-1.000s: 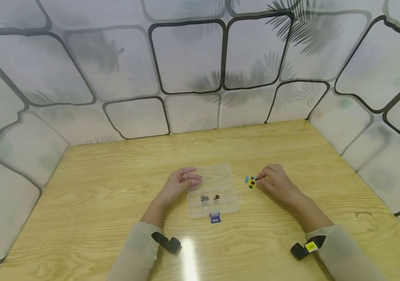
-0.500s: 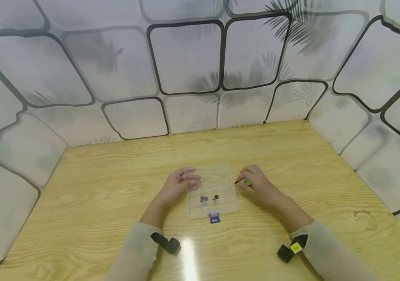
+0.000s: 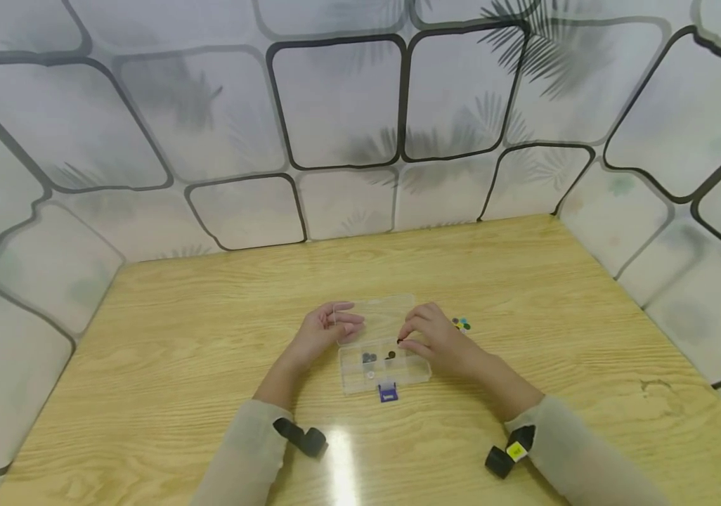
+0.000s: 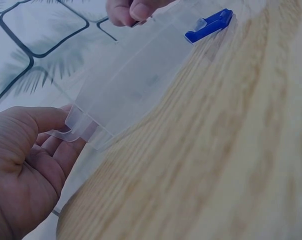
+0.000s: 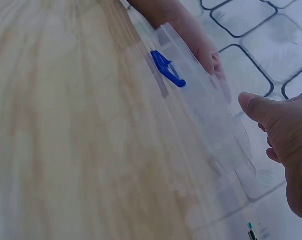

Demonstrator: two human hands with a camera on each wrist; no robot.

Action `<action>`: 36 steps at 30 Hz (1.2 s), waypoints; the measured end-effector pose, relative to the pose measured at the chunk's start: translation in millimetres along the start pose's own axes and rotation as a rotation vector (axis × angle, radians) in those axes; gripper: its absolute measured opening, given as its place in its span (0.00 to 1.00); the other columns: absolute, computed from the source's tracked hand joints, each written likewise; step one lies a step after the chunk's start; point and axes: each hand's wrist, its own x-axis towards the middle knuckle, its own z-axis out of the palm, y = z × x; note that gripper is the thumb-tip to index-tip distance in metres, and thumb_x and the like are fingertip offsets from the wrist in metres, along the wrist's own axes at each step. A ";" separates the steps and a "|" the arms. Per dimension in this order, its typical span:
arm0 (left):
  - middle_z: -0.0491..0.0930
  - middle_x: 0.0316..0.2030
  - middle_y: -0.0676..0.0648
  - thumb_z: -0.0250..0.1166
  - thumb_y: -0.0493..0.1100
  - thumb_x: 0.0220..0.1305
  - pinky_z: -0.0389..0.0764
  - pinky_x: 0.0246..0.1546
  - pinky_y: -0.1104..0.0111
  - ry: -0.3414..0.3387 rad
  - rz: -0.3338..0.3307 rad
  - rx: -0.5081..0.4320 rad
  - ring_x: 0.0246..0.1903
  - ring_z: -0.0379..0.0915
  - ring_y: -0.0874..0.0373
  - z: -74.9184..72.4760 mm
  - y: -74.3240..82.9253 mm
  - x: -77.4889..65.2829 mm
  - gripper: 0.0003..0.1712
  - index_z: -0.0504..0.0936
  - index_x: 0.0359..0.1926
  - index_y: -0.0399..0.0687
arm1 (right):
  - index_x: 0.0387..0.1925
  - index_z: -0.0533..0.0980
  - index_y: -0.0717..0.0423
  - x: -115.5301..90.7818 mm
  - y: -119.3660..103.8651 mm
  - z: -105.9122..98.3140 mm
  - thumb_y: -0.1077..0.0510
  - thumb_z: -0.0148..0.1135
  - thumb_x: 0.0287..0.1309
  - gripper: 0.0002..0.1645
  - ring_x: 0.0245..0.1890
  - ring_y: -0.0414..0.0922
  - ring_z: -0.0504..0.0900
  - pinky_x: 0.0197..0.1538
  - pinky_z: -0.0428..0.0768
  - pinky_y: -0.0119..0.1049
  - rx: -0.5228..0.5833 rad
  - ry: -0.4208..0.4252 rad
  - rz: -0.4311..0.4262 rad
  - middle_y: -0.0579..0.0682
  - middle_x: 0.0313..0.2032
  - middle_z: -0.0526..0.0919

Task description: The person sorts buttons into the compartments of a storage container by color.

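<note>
Right hand [image 3: 439, 346] had shifted toward eight o'clock. Head view: we found it pinching a small dark piece [image 3: 400, 341] above the clear box [image 3: 354, 383], coloured pieces [image 3: 461, 324] at the box's two o'clock. Left wrist: left hand [image 4: 28, 162] gripped the box's edge. Right wrist: piece hidden. We judged placement under way; next called for a careful release.

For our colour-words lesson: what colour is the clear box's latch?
The latch is blue; it shows best in the left wrist view.

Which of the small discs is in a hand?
The dark disc pinched by the right hand; the other discs lie in the clear box or in the coloured cluster on the table.
</note>
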 end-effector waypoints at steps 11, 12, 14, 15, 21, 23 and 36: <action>0.75 0.53 0.29 0.55 0.28 0.65 0.81 0.50 0.64 -0.012 0.012 -0.028 0.51 0.77 0.45 -0.3 -1.3 0.4 0.25 0.64 0.63 0.32 | 0.31 0.76 0.54 10.6 -9.9 8.2 0.63 0.70 0.48 0.10 0.41 0.44 0.70 0.45 0.74 0.38 0.034 -0.071 0.043 0.47 0.35 0.74; 0.75 0.53 0.29 0.55 0.28 0.65 0.81 0.50 0.64 -0.012 0.012 -0.032 0.51 0.77 0.45 -0.3 -1.3 0.4 0.26 0.64 0.63 0.32 | 0.31 0.76 0.54 10.5 -9.9 8.6 0.63 0.70 0.48 0.10 0.41 0.44 0.70 0.45 0.74 0.38 0.033 -0.073 0.045 0.47 0.35 0.74; 0.75 0.53 0.28 0.55 0.27 0.64 0.81 0.50 0.64 -0.013 0.012 -0.040 0.51 0.77 0.45 -0.2 -1.5 0.6 0.26 0.63 0.63 0.32 | 0.31 0.76 0.54 10.1 -10.0 9.0 0.62 0.70 0.48 0.09 0.41 0.44 0.70 0.45 0.74 0.38 0.031 -0.074 0.047 0.47 0.35 0.74; 0.75 0.53 0.28 0.55 0.27 0.64 0.81 0.50 0.63 -0.014 0.013 -0.042 0.51 0.77 0.45 -0.2 -1.5 0.6 0.26 0.63 0.63 0.32 | 0.31 0.76 0.55 9.8 -9.9 9.1 0.62 0.70 0.48 0.10 0.41 0.44 0.70 0.45 0.74 0.38 0.032 -0.074 0.046 0.47 0.35 0.74; 0.74 0.53 0.28 0.54 0.27 0.65 0.81 0.51 0.64 -0.024 0.017 -0.033 0.52 0.77 0.44 -0.9 -2.0 0.4 0.26 0.63 0.63 0.32 | 0.31 0.76 0.55 6.9 -8.6 7.5 0.62 0.69 0.50 0.09 0.42 0.45 0.70 0.46 0.74 0.38 0.026 -0.059 0.041 0.47 0.35 0.75; 0.75 0.53 0.29 0.54 0.27 0.65 0.81 0.51 0.64 -0.023 0.017 -0.029 0.51 0.77 0.44 -1.3 -2.1 0.3 0.26 0.63 0.63 0.32 | 0.31 0.76 0.56 5.7 -7.8 6.1 0.62 0.69 0.49 0.09 0.42 0.45 0.70 0.47 0.75 0.39 0.018 -0.052 0.042 0.47 0.35 0.75; 0.75 0.53 0.30 0.54 0.28 0.65 0.81 0.51 0.65 -0.021 0.007 -0.001 0.52 0.77 0.45 -2.0 -1.2 -0.5 0.26 0.63 0.64 0.33 | 0.29 0.78 0.57 -9.8 5.7 -8.7 0.63 0.71 0.46 0.09 0.41 0.47 0.72 0.43 0.76 0.41 -0.065 -0.008 0.107 0.50 0.35 0.77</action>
